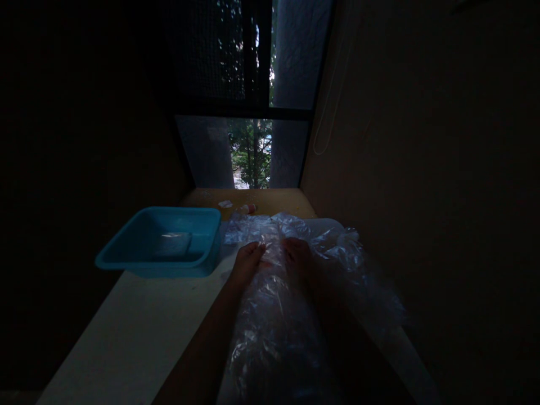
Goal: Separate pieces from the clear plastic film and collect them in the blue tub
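Note:
A long stretch of clear plastic film (270,315), crinkled and shiny, runs from the table's far end down toward my body. My left hand (250,257) is closed on its left side, with thumb and fingertips pinching the film. On the opposite side my right hand (297,253) is closed on the film too, though shadow hides part of its fingers. Between the two hands the plastic lies fairly flat. More bunched film (341,247) spreads to the right of my right hand and under the forearm.
At the left of the white table (126,332) stands a blue plastic basin (206,267) with a flat clear packet (172,243) inside. On the wooden sill (278,198) lie a small reddish-labelled item (250,208) and a white scrap (225,204). Dark walls flank the window.

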The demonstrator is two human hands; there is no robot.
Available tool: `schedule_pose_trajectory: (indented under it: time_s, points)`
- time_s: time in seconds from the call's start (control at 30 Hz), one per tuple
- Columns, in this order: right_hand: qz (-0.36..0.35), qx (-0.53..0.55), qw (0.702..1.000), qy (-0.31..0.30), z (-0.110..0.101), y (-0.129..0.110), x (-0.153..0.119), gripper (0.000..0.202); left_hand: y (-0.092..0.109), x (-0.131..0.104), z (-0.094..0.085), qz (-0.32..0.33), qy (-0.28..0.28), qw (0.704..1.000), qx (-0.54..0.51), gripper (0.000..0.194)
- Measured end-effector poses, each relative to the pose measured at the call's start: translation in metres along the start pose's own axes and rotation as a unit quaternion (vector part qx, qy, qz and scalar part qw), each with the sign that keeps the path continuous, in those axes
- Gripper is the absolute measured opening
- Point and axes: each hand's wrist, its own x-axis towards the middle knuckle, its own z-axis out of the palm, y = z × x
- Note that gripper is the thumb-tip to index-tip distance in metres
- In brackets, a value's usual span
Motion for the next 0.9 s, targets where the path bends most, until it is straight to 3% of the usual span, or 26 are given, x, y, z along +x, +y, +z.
schedule_pose_trajectory:
  time_s: [0.17, 0.3, 0.57, 0.9]
  points:
    - [0.058, 0.054, 0.997, -0.010, 0.002, 0.000, 0.004, 0.030, -0.003, 0.001, 0.000, 0.017, -0.007, 1.000, 0.005, 0.027]
    - [0.064, 0.071, 0.995, 0.002, 0.002, -0.001, 0.004, 0.029, -0.005, 0.002, 0.000, 0.025, -0.024, 0.999, 0.010, 0.026]
    - [0.066, 0.083, 0.994, 0.028, 0.001, -0.006, 0.000, 0.031, -0.002, 0.001, 0.003, -0.006, -0.005, 1.000, -0.003, 0.028]
    - [0.065, 0.095, 0.993, 0.030, 0.004, 0.009, 0.004, 0.029, 0.000, 0.000, 0.003, -0.008, 0.001, 1.000, 0.005, 0.027]
